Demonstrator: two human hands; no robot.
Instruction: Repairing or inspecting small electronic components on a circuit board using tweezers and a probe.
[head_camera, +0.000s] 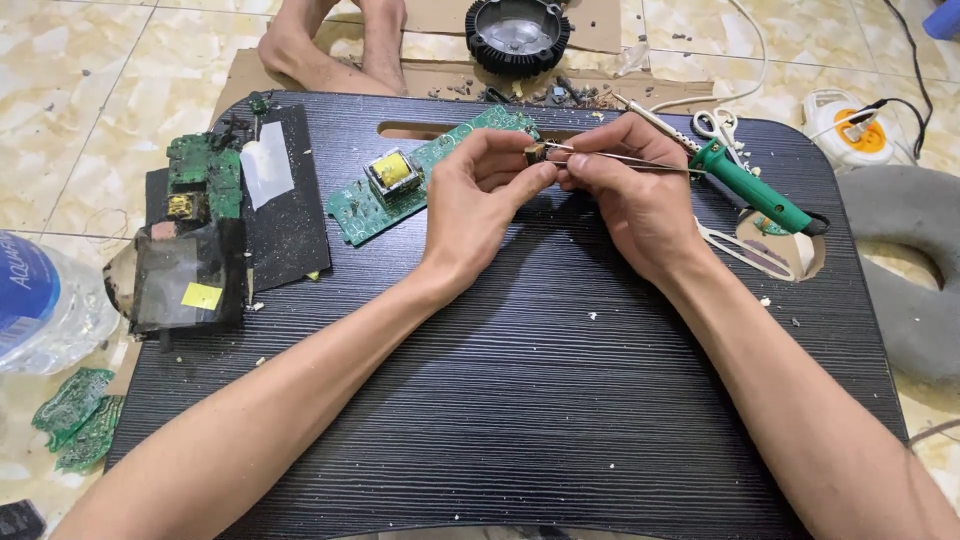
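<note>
My left hand (478, 200) pinches a small dark electronic part (536, 153) between thumb and fingers above a black ribbed lap table (520, 400). My right hand (630, 195) holds thin metal tweezers (625, 160) whose tips meet that part. Just left of my left hand lies a green circuit board (400, 185) with a yellow-taped transformer (392, 172) on it. A green-handled soldering iron (750, 185) rests on the table right of my right hand.
Black and green board pieces (200, 235) lie at the table's left. A plastic water bottle (40, 300) and green board scraps (75, 415) sit on the tiled floor. A round black housing (517, 35), someone's bare feet (335, 45), scissors (715, 125) and a white-orange reel (850, 130) lie beyond.
</note>
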